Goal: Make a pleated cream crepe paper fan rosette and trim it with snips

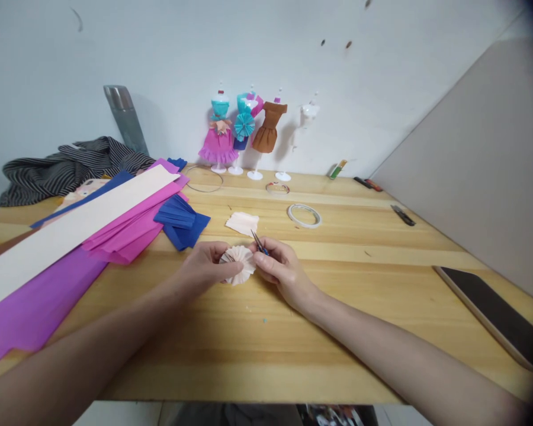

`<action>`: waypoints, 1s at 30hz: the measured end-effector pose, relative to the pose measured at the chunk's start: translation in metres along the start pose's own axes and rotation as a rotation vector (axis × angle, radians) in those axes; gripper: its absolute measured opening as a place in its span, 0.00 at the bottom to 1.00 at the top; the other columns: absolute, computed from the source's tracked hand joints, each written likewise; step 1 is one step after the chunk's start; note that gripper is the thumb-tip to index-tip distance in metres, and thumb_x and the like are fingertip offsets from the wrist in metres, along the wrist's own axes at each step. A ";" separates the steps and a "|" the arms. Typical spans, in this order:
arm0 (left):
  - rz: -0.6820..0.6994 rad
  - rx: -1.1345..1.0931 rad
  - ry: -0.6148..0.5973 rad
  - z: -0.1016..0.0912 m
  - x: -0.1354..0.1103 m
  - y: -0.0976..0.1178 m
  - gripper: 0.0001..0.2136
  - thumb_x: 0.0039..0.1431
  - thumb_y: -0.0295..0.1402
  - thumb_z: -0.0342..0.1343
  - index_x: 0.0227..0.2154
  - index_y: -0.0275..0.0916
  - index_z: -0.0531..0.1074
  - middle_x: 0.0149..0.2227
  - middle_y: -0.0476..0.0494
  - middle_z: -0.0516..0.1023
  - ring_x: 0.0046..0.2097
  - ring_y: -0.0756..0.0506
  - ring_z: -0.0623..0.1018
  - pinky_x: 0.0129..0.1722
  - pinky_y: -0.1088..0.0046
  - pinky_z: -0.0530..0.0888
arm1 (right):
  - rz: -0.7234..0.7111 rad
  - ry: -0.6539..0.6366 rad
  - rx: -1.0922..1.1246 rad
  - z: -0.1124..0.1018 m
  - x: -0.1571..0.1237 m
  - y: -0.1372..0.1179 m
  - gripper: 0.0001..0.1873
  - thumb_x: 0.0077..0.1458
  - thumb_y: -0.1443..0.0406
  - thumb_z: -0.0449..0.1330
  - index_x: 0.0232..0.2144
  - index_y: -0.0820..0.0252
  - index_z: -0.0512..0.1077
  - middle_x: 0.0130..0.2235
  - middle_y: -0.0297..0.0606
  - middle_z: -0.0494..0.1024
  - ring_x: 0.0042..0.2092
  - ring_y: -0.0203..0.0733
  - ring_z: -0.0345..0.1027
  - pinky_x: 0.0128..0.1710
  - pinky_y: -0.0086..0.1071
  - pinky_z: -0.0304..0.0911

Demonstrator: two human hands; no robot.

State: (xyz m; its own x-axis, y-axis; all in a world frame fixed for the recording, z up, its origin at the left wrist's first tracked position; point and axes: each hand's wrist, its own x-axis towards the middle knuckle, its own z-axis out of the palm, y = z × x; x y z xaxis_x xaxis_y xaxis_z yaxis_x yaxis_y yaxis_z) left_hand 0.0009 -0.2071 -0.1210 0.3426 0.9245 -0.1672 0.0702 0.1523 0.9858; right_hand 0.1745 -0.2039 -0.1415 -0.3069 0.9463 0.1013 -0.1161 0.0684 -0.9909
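My left hand [204, 266] pinches a pale pink pleated paper rosette [240, 264] on the wooden table [257, 343]. My right hand [279, 269] touches the rosette's right edge and grips a small tool with a blue handle and thin metal tips [258, 242], tweezers or small scissors. A loose piece of pale pink crepe paper [242, 223] lies just beyond the hands.
Long sheets of pink, magenta, cream and blue crepe paper [93, 236] cover the left side, with folded blue paper [181, 220]. A tape roll [304, 215], several mini mannequins in paper dresses [244, 133], striped cloth [66, 165], a flask [124, 115], a tablet [497, 313].
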 end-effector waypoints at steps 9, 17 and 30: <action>0.024 0.132 -0.061 -0.002 0.002 -0.008 0.06 0.43 0.31 0.60 0.23 0.34 0.71 0.20 0.53 0.70 0.24 0.52 0.69 0.24 0.77 0.61 | 0.067 0.004 -0.006 0.009 -0.003 0.002 0.14 0.43 0.59 0.65 0.20 0.61 0.65 0.19 0.27 0.60 0.22 0.30 0.47 0.21 0.28 0.42; 0.034 -0.084 -0.108 -0.005 -0.002 0.003 0.16 0.43 0.38 0.65 0.33 0.33 0.76 0.28 0.47 0.77 0.31 0.48 0.74 0.32 0.75 0.68 | 0.045 0.078 0.087 0.009 -0.005 0.005 0.16 0.45 0.57 0.64 0.20 0.60 0.63 0.18 0.25 0.56 0.20 0.28 0.42 0.20 0.28 0.37; -0.070 -0.251 -0.067 -0.009 -0.002 0.001 0.13 0.47 0.39 0.64 0.32 0.34 0.79 0.32 0.40 0.80 0.33 0.47 0.77 0.36 0.73 0.73 | -0.025 0.238 0.010 0.007 -0.004 0.005 0.15 0.47 0.58 0.63 0.21 0.59 0.63 0.19 0.27 0.58 0.21 0.29 0.44 0.19 0.28 0.39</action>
State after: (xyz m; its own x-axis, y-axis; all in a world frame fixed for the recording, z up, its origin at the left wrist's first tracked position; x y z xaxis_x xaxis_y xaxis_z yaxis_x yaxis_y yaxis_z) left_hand -0.0082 -0.2053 -0.1197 0.4067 0.8849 -0.2272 -0.1357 0.3044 0.9428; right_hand 0.1684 -0.2092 -0.1461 -0.0729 0.9922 0.1010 -0.1303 0.0909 -0.9873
